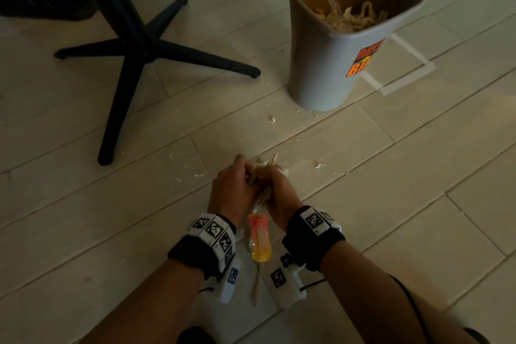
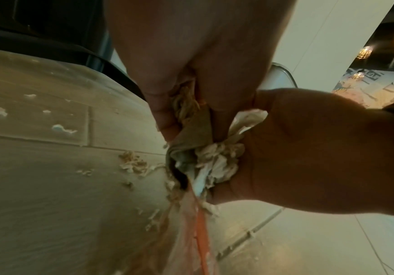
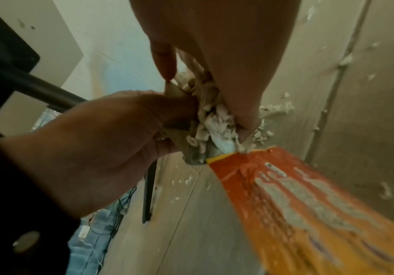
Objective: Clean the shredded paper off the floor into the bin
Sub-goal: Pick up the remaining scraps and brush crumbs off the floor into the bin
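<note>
Low over the tiled floor, my left hand [image 1: 236,179] and right hand [image 1: 277,181] are pressed together around a clump of shredded paper [image 1: 262,172]. Both hands' fingers curl into it. An orange and yellow plastic wrapper [image 1: 258,237] hangs from the clump between my wrists. The left wrist view shows my left hand [image 2: 191,65] and right hand [image 2: 309,148] squeezing the pale shreds [image 2: 214,160]. From the right wrist, the clump [image 3: 214,119] sits above the wrapper [image 3: 309,204]. The grey bin [image 1: 329,70] stands far right, holding shredded paper [image 1: 351,18].
Small paper scraps [image 1: 319,165] lie scattered on the tiles around my hands and towards the bin. A black chair base [image 1: 139,47] with spread legs stands at the left. White tape marks [image 1: 402,75] run on the floor beside the bin.
</note>
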Action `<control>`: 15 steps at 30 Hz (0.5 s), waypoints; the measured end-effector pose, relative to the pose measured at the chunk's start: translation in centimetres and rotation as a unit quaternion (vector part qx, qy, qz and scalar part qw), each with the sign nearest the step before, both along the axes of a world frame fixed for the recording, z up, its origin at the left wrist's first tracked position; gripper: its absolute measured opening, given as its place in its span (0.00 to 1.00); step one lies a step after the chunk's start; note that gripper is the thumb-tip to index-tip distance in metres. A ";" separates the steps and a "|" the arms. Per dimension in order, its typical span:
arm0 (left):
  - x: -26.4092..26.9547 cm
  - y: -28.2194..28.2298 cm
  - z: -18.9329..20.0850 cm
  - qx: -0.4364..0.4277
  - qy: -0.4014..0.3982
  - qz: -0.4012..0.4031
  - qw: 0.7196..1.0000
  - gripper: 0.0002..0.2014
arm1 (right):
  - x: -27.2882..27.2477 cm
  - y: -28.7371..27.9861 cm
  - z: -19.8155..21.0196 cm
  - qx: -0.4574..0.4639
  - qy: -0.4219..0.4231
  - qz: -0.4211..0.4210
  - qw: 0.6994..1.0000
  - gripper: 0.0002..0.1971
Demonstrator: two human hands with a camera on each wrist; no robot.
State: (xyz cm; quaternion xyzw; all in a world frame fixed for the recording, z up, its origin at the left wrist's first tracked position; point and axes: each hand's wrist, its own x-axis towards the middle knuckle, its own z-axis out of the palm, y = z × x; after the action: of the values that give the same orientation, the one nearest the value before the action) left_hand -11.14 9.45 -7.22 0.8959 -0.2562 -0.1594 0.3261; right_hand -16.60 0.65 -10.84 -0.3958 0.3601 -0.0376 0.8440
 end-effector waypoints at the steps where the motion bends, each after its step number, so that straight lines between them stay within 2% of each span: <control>1: 0.0 -0.3 0.0 -0.007 -0.005 -0.001 1.000 0.11 | 0.0 0.0 0.2 -0.001 -0.016 -0.003 1.000 0.16; 4: -0.3 -1.2 0.3 -0.023 -0.009 -0.004 1.000 0.06 | -0.1 -0.3 0.2 -0.021 -0.035 -0.022 0.999 0.25; 5: -0.3 -1.4 0.5 -0.034 0.011 -0.003 0.999 0.07 | -0.1 -0.5 0.0 -0.026 -0.029 -0.035 0.999 0.28; 7: -0.3 -1.5 1.1 -0.057 0.103 -0.017 0.993 0.22 | -0.1 -0.9 0.3 -0.024 -0.020 -0.062 0.998 0.26; 9: -0.4 -1.5 1.7 -0.081 0.228 -0.051 0.969 0.36 | -0.4 -1.6 0.8 0.006 -0.007 -0.057 0.998 0.17; 10: -0.4 -1.4 1.9 -0.090 0.281 -0.065 0.953 0.39 | -0.5 -1.9 1.0 0.018 0.001 -0.044 0.999 0.12; 11: -0.5 -1.4 2.1 -0.096 0.318 -0.077 0.940 0.39 | -0.6 -2.1 1.3 0.025 0.004 -0.038 0.999 0.11; 12: -0.5 -1.4 2.2 -0.099 0.334 -0.088 0.933 0.38 | -0.8 -2.3 1.3 0.020 0.007 -0.039 0.999 0.15; 15: -0.5 -1.4 2.3 -0.121 0.295 -0.113 0.941 0.32 | -1.2 -2.6 2.0 0.033 -0.006 -0.051 0.998 0.17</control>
State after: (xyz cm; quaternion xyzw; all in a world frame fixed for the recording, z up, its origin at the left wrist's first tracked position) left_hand -11.64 8.01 -4.88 0.7276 -0.2658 -0.4199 0.4728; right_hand -17.77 -1.96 -8.88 -0.3487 0.3756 -0.0708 0.8558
